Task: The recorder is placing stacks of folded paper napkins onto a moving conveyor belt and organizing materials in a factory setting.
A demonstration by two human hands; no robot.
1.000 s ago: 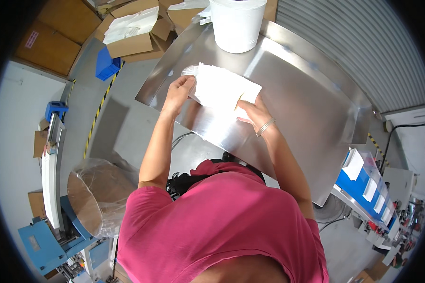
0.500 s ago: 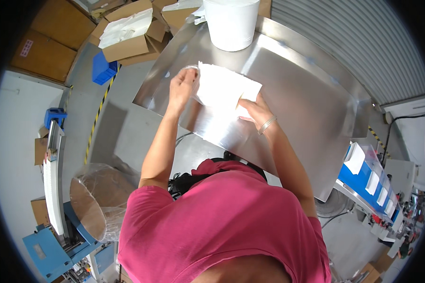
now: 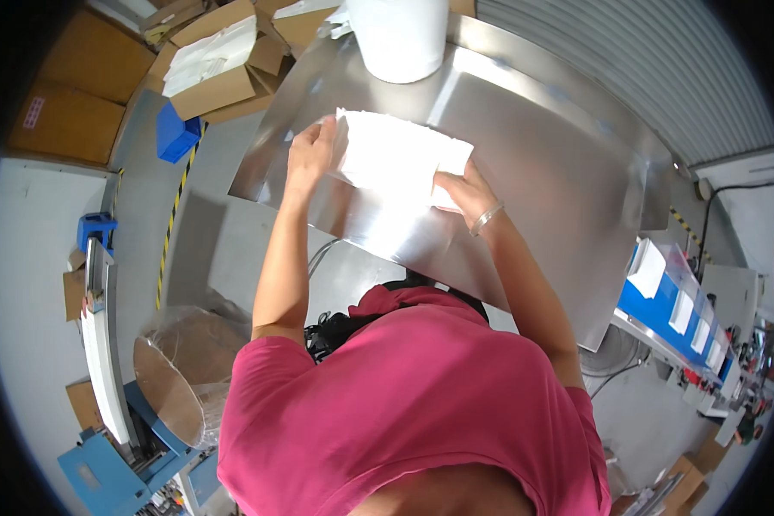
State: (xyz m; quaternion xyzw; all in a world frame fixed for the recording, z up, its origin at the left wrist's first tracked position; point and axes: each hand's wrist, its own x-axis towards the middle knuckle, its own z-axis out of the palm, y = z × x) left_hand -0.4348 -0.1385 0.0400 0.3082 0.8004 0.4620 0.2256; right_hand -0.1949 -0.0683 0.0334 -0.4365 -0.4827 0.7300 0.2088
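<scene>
Over the near part of a metal table I hold a flat white stack (image 3: pixel 391 155), overexposed, so I cannot tell whether it is paper or cloth. My left hand (image 3: pixel 312 156) is closed on its left end, fingertips pinched at the upper corner. My right hand (image 3: pixel 466 194) grips the right end, thumb on top and fingers under or behind it; a bracelet circles that wrist. Part of the right end looks folded or layered near the thumb. Beyond the stack, a white bucket (image 3: pixel 402 39) stands on the table's far side, with white material beside its rim.
The shiny metal table (image 3: pixel 559 206) has raised edges. Open cardboard boxes (image 3: pixel 224 64) and a blue bin (image 3: pixel 177 133) are at the far left. A plastic-lined round bin (image 3: pixel 168 378) stands at my left. To the right, a blue conveyor (image 3: pixel 662 301) carries white stacks.
My left hand has shifted left and draws the stack out wider and flatter. The right hand keeps its grip, nearly in place. The view has shifted slightly.
</scene>
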